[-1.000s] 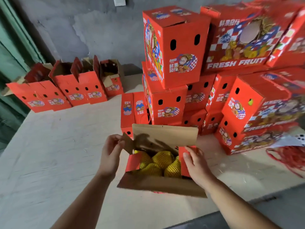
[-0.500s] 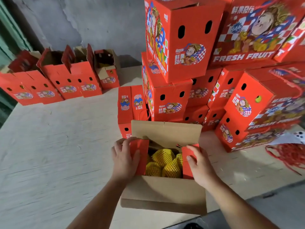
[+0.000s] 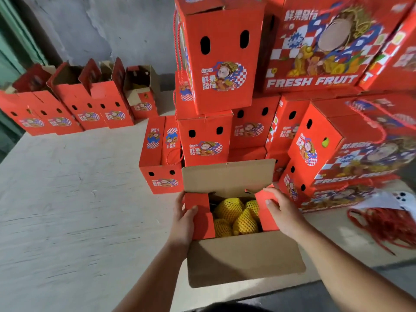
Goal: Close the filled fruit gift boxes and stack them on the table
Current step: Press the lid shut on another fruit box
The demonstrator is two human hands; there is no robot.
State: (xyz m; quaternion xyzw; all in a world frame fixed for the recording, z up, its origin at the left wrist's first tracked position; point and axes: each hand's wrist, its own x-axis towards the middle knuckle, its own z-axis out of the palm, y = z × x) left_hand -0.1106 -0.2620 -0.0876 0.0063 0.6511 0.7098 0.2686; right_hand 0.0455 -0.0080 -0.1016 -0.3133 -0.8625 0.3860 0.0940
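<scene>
**Side flaps pressed down on an open fruit box**

An open gift box of corrugated card is stood at the near edge of the pale, grainy bench, just in front of the stack of closed boxes. Its outer faces are glossy red; the insides of its two long flaps are plain brown card. The far flap is held upright and the near flap is folded out toward the viewer.

The left hand is laid against the left side flap, with the thumb across its red face and the fingers curled round its outer edge. The right side flap is pressed inward by the right hand, whose fingers are kept fairly straight on top of it. Between the two short flaps, rounded fruit wrapped in yellow foam netting is seen inside the box.

The closed boxes are rectangular, printed with cartoon figures, blue and white checks and the words FRESH FRUIT, and are pierced by oval holes; twisted red cord handles are fitted to some. A row of open boxes with raised flaps is lined along the rough grey wall at the bench's far side. A loose heap of red cords is spread at the right, near a white phone.
</scene>
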